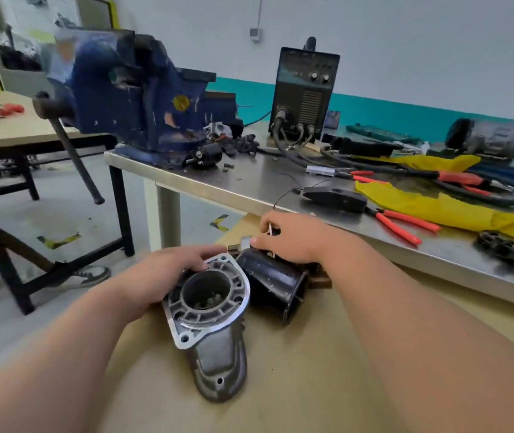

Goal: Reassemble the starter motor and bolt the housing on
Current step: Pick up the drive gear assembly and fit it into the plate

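The starter motor lies on a tan wooden table (280,385). Its grey aluminium nose housing (208,314) faces up, round opening toward me, with gear teeth visible inside. A black cylindrical motor body (272,284) lies tilted to its right, touching it. My left hand (162,273) grips the housing's upper left rim. My right hand (287,237) sits over the far end of the black body, fingers pinching a small metal part (246,241) with a thin wire there. What lies under the right palm is hidden.
A steel workbench (249,179) stands just behind, carrying a blue vise (130,98), a black welding unit (305,92) with cables, red-handled pliers (405,225), yellow sheets (443,207) and dirty motor parts (505,251). Another table (15,129) stands at left. A person's shoe (93,275) is on the floor.
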### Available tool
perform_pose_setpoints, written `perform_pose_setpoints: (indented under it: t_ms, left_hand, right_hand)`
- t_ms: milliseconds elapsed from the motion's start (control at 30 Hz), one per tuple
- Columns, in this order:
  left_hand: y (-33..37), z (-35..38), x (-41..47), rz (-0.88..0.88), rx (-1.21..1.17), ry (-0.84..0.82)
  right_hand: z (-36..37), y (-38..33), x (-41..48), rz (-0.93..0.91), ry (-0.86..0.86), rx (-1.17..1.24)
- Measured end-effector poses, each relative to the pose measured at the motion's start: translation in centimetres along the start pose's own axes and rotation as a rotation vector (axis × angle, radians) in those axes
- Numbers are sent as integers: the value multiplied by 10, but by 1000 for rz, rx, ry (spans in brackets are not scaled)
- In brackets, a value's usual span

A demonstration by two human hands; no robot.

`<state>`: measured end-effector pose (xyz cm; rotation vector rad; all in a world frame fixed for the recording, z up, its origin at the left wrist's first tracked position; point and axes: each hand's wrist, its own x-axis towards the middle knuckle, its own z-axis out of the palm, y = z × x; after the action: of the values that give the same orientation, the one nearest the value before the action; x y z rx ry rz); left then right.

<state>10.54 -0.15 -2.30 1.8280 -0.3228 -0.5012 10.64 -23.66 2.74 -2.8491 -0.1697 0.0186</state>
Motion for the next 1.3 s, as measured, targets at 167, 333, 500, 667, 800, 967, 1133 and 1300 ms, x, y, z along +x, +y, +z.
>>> perform_pose_setpoints:
  t_ms: [167,333,500,667,800,967,1133,1300]
  left_hand:
    - [28,51,-81,46,-38,-71]
    - [36,110,-142,77,11,-120]
    - [40,159,-195,97,28,-186]
    - [40,201,-236,138,82,-247]
    - [40,221,-253,203,158,-266]
    - [42,227,-257,198,251,-127]
    - [31,232,-286,378,394,160]
    - [26,243,-288,576,656,158]
  right_hand:
    - [-6,-2,-73,78,-40,37]
    - [-2,11,-171,205,-9,54]
    - [-4,15,-267,315,25,49]
    - [-6,17,-353,434,55,65]
    - [-4,17,-401,532,85,78]
    - [-16,7,-447,571,207,232]
    - [-10,-34,-491,457,304,-46]
    - [12,-49,-489,496,31,-318]
